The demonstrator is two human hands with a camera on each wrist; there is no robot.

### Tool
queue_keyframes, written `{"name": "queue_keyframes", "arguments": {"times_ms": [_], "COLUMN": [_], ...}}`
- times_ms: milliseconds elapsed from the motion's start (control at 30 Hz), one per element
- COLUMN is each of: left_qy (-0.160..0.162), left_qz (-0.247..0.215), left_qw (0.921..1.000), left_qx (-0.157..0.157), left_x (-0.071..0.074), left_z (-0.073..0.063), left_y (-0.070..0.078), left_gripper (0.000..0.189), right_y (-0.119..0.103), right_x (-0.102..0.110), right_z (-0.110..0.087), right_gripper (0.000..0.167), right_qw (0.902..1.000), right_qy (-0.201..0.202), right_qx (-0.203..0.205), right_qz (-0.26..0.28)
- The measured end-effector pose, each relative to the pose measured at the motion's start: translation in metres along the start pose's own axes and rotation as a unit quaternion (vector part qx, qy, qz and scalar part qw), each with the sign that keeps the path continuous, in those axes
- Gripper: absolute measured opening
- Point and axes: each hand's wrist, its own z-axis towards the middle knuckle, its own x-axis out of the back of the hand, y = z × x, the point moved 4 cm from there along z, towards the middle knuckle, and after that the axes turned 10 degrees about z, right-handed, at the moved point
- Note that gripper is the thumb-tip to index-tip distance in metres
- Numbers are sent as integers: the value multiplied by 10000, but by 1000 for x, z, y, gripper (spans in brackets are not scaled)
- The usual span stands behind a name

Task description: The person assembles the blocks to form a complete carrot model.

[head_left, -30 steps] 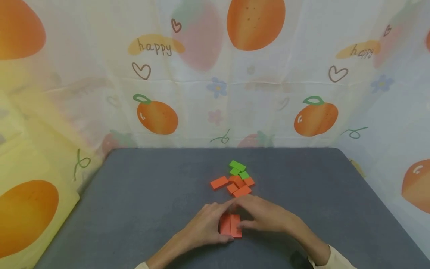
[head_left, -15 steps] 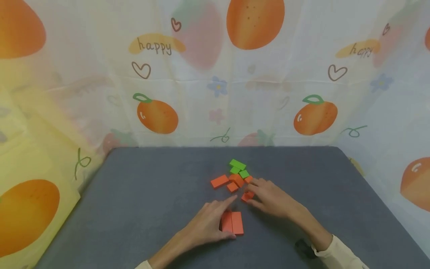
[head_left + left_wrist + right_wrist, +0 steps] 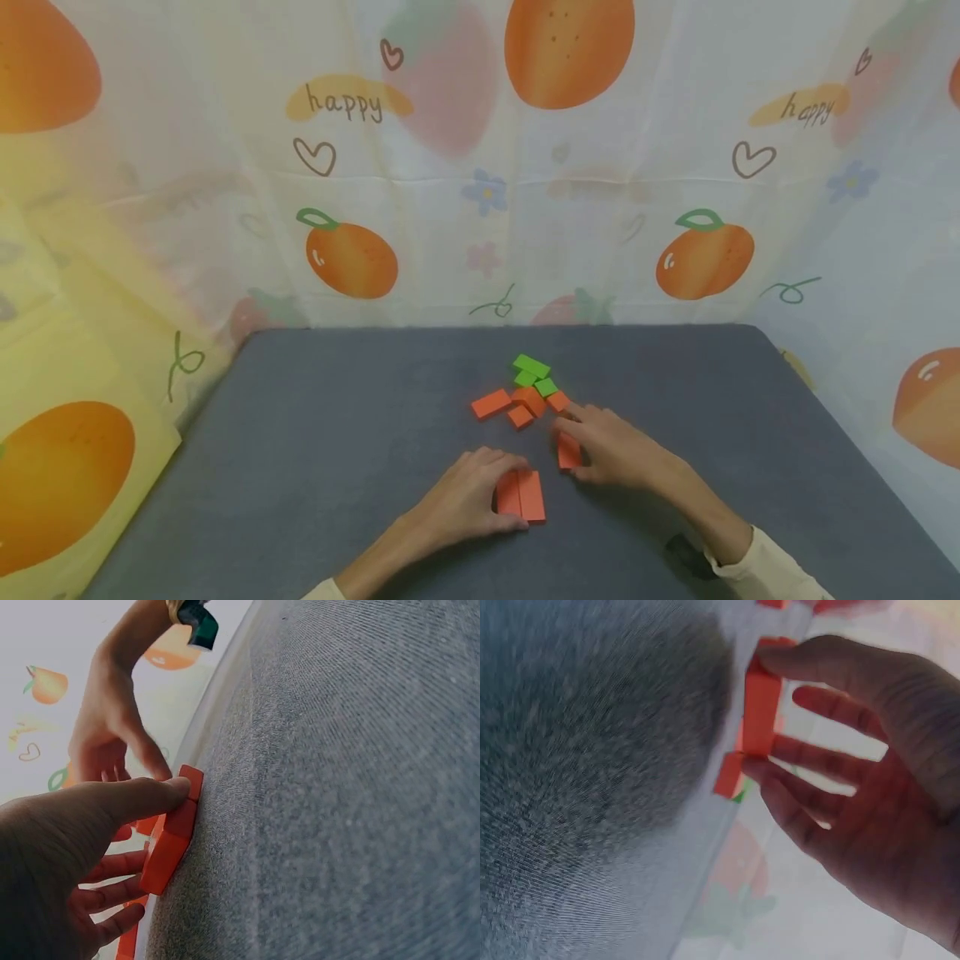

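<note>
Two flat orange-red blocks [image 3: 532,498] lie side by side on the dark grey table. My left hand [image 3: 467,497] spans their left one, thumb at the near end and fingertips at the far end. In the left wrist view its thumb presses on the end of an orange block [image 3: 168,853]. To the right of the pair, my right hand [image 3: 621,450] grips another orange block [image 3: 568,452] lengthwise between thumb and fingers. The right wrist view shows this block [image 3: 760,712] held by its two ends; the palm stands away from it.
Beyond the hands lie several loose orange blocks, among them a long one [image 3: 491,404], a small one [image 3: 520,417] and an arch-like piece [image 3: 530,401]. Several green blocks [image 3: 532,367] lie just behind. A fruit-print cloth [image 3: 480,250] hangs past the table's far edge.
My right hand has left the paired blocks, picked an orange block from the pile, and drawn it back and turned it beside the pair. My left hand stays at the pair, its raised index finger now bent down.
</note>
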Motion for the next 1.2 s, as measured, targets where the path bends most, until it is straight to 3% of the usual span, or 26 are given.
{"name": "queue_keyframes", "arguments": {"times_ms": [167,300,633,900,1200], "left_qy": [-75,-39,-219,-181,-160], "left_qz": [-316,-446,-564,-723,-791], "left_qw": [9993,9986,9975,9963,9958], "left_qx": [196,268,375,425,443], "left_x": [-1,-2,-2,-6,-6], "left_z": [1,3,1,5,8], "left_y": [-1,-1,-4,-3,-2], "left_gripper": [59,65,86,80,80], "right_y": [-16,-25,-22,-27,-25], "right_x": [-3,-10,-21,-27,-28], "right_z": [-7,-11,-14,-13,-13], "right_gripper": [49,58,77,66,67], "right_qw": [9940,9900,9880,9933,9958], "right_qy": [-794,-985,-670,-306,-206], "right_qx": [70,50,-113,229,70], "right_qz": [746,1007,1386,1087,889]}}
